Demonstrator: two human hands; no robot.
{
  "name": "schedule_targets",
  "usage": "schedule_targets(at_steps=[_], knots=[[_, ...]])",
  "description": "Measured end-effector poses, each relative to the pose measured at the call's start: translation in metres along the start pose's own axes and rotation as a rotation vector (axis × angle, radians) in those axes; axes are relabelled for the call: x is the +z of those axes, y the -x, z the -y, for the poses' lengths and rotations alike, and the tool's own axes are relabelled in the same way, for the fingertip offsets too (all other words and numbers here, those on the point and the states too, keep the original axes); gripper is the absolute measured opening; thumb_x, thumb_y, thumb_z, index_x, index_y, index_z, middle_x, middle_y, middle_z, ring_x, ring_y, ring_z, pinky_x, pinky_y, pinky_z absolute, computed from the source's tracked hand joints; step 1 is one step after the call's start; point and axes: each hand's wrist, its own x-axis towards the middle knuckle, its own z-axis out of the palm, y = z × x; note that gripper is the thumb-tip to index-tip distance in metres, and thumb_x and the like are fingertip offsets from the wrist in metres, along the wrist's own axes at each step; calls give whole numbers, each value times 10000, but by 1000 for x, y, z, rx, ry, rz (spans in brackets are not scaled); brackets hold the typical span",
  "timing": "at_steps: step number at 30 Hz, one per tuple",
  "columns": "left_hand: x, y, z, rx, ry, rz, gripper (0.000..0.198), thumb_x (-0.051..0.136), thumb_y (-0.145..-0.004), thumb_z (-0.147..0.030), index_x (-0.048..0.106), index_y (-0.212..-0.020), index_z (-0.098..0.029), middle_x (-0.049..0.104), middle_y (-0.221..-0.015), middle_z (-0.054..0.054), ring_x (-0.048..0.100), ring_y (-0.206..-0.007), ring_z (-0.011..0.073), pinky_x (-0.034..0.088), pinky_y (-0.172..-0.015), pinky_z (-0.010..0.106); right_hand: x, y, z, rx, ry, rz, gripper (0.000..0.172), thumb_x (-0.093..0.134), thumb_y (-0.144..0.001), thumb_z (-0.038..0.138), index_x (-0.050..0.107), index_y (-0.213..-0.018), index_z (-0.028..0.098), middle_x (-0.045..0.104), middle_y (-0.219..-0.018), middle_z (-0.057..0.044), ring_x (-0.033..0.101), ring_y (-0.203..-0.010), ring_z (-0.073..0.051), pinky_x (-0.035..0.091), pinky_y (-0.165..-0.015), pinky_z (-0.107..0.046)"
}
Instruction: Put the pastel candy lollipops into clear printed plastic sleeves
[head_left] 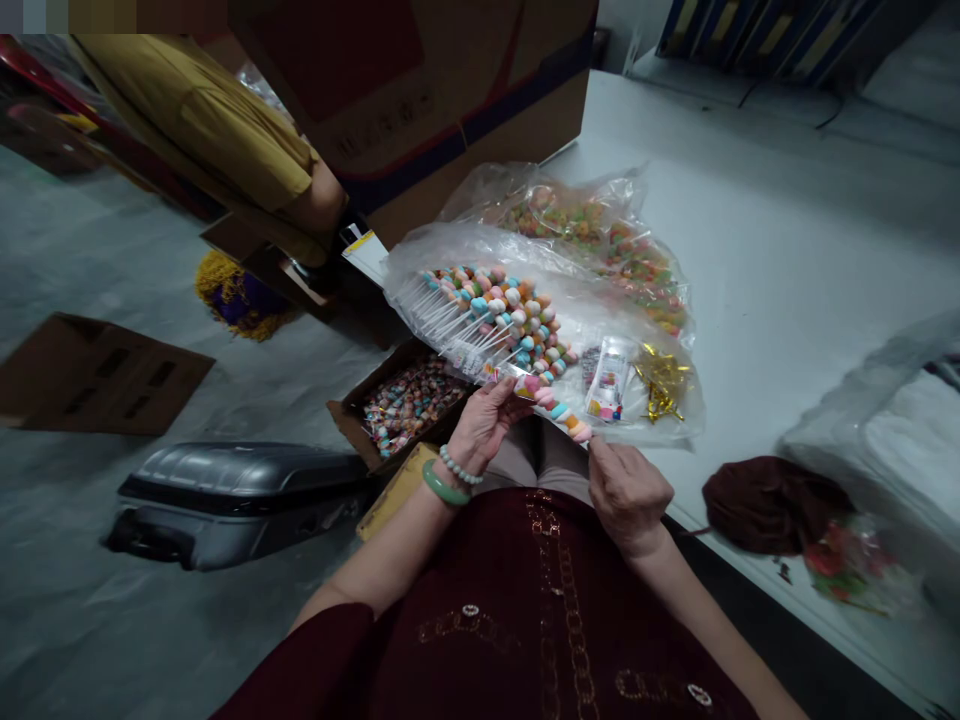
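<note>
Beside the candy pile (pixel 517 305), candy stick (pixel 561 411) slanted away: left hand (pixel 487 420) pinched its pileward end, right hand (pixel 628 490) the other.

Pink, blue and orange banded candy stick (pixel 559 411); maroon shirt (pixel 502 590), seemingly gold chain-patterned

Dim, cool light. Grey, mottled floor (pixel 60 560) left of fingers (pixel 498 393). White desk (pixel 780 270) beyond and right of them, wide, smooth.
</note>
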Motion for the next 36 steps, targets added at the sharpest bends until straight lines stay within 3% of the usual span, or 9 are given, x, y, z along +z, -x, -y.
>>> schedule_targets(at_steps=[3, 7, 11, 15, 19, 25, 27, 32, 36], knots=[[0, 1, -2, 55, -48, -1, 348, 847, -630, -367, 690, -830, -129, 729, -794, 50, 679, -694, 164, 560, -681, 310, 0, -1, 2, 63, -144, 43, 256, 525, -898, 201, 755, -1009, 214, 734, -776, -81, 637, -694, -180, 429, -657, -279], [-5, 2, -10, 6, -198, 65, 361, 843, -629, -383, 709, -812, -102, 728, -773, 77, 664, -645, 161, 546, -645, 295, -2, -9, -2, 347, -665, 207, 191, 606, -859, 286, 762, -964, 252, 752, -917, -55, 669, -804, -201, 495, -745, -307], [-12, 0, -15, -53, -276, 117, 373, 848, -616, -389, 713, -808, -99, 719, -744, 76, 644, -593, 148, 534, -600, 278, -4, -16, -5, 732, -1021, 390, 173, 710, -746, 347, 769, -842, 216, 665, -639, -8, 549, -552, -139, 433, -524, -256], [-16, -1, -11, -81, -296, 127, 372, 834, -635, -410, 714, -810, -104, 718, -725, 89, 652, -601, 162, 531, -587, 278, -2, -18, -1, 892, -1062, 497, 229, 732, -667, 356, 763, -817, 186, 568, -508, 23, 375, -412, -75, 242, -389, -204], [-18, -1, -5, -53, -276, 83, 350, 841, -629, -394, 717, -807, -119, 730, -777, 84, 654, -621, 159, 541, -603, 286, 2, -17, 4, 967, -1069, 530, 235, 718, -649, 375, 738, -784, 184, 557, -481, 28, 295, -360, -47, 166, -362, -190], [-23, 0, 2, -51, -379, 121, 357, 833, -641, -402, 732, -776, -87, 732, -766, 107, 660, -651, 171, 529, -628, 275, 12, -11, 5, 982, -1184, 579, 248, 713, -651, 390, 724, -781, 179, 552, -465, 27, 272, -350, -51, 154, -362, -201], [-24, -1, 5, -60, -366, 108, 356, 831, -645, -402, 729, -787, -92, 726, -753, 91, 646, -637, 154, 521, -623, 265, 17, -7, 3, 906, -1086, 560, 212, 687, -688, 375, 733, -775, 187, 565, -492, 21, 341, -385, -73, 227, -385, -210], [-20, -5, 17, -134, -163, 154, 361, 848, -635, -369, 715, -850, -112, 693, -746, 41, 627, -666, 120, 540, -705, 282, 24, -2, 0, 650, -795, 340, 121, 651, -746, 290, 757, -775, 240, 642, -630, 8, 557, -618, -143, 431, -603, -254], [-13, -4, 28, -115, -108, 144, 367, 873, -589, -374, 701, -775, -109, 668, -733, 20, 608, -682, 103, 520, -724, 262, 30, -5, 7, 803, -1000, 401, 141, 654, -732, 311, 742, -796, 221, 599, -555, 19, 451, -462, -106, 332, -433, -220]])
